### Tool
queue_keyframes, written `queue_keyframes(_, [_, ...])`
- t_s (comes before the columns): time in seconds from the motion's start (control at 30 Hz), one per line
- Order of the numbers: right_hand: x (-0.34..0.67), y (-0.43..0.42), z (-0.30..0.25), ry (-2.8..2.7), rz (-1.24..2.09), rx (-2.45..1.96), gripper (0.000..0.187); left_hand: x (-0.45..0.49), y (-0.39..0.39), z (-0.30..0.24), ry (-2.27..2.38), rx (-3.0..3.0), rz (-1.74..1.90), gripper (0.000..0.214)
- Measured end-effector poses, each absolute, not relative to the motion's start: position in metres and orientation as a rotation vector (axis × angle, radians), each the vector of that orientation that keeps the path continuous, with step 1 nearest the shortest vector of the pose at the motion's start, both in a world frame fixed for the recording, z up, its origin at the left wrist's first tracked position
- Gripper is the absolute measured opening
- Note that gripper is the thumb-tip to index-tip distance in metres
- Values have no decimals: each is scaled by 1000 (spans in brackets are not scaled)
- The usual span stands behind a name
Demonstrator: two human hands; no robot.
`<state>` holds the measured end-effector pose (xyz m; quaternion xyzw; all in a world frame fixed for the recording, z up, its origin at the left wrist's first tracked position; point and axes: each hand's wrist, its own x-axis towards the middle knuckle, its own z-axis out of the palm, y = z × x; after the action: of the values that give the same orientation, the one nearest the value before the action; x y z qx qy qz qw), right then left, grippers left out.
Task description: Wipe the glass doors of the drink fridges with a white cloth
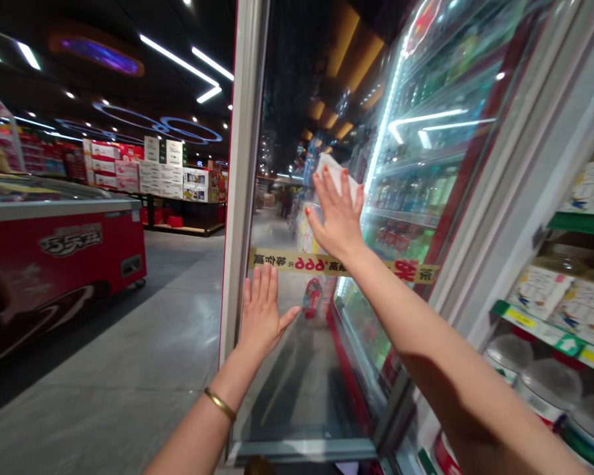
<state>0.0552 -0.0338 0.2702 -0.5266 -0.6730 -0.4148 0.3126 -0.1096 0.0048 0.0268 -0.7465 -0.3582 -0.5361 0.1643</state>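
Observation:
My right hand [337, 221] holds a white cloth [332, 163] flat against the glass door [287, 369], its fingers spread over it. Whether the cloth is paper or fabric I cannot tell. Lower and to the left, my left hand [261, 315] is open, with its palm and fingers laid on the glass close to the door's metal frame [242, 132]. A gold bangle circles that wrist. Between the hands runs a yellow strip [287, 262] with mirrored lettering. Lit drink shelves and ceiling lights show in the glass.
A red chest freezer [79, 257] stands on the grey floor [178, 316] at left. Stacked white and red cartons [161, 178] sit on a display behind it. Close on the right are shelves with boxes [587, 307] and clear-lidded tubs [549, 382].

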Motion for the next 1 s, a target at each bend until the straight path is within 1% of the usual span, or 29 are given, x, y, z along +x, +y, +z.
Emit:
queue_keyframes(0.07, [25, -24, 259, -1934, -1141, -1324, 66, -109, 9, 22, -980, -2135, -1565, 103])
queue_keyframes(0.17, [4, -27, 209, -2231, -1130, -1222, 64, -107, 16, 11, -913, -2104, -1698, 107])
queue_keyframes(0.3, [35, -54, 143, -2490, -1031, -1164, 63, -104, 20, 3, -903, -2045, -1805, 109])
queue_keyframes(0.37, [63, -71, 118, -2519, -1001, -1185, 65, -103, 20, 3, -899, -2039, -1765, 107])
queue_keyframes(0.5, [101, -96, 79, -2437, -888, -1316, 76, -107, 21, 7, -901, -2057, -1678, 102])
queue_keyframes(0.57, [108, -102, 69, -2358, -820, -1362, 74, -109, 22, 9, -922, -2077, -1632, 102])
queue_keyframes(0.63, [114, -103, 71, -2235, -797, -1398, 67, -111, 24, 9, -943, -2110, -1573, 103])
queue_keyframes(0.73, [135, -97, 106, -1913, -864, -1471, 63, -113, 25, 9, -974, -2137, -1506, 103])
queue_keyframes(0.8, [156, -90, 143, -1633, -908, -1502, 66, -113, 24, 9, -986, -2122, -1492, 102])
queue_keyframes(0.9, [174, -81, 188, -1295, -951, -1517, 77, -112, 21, 10, -977, -2104, -1512, 101])
queue_keyframes(0.93, [172, -80, 194, -1234, -968, -1526, 80, -112, 19, 10, -976, -2112, -1522, 100])
queue_keyframes(1.0, [159, -78, 187, -1265, -1026, -1557, 82, -114, 14, 12, -992, -2147, -1541, 99])
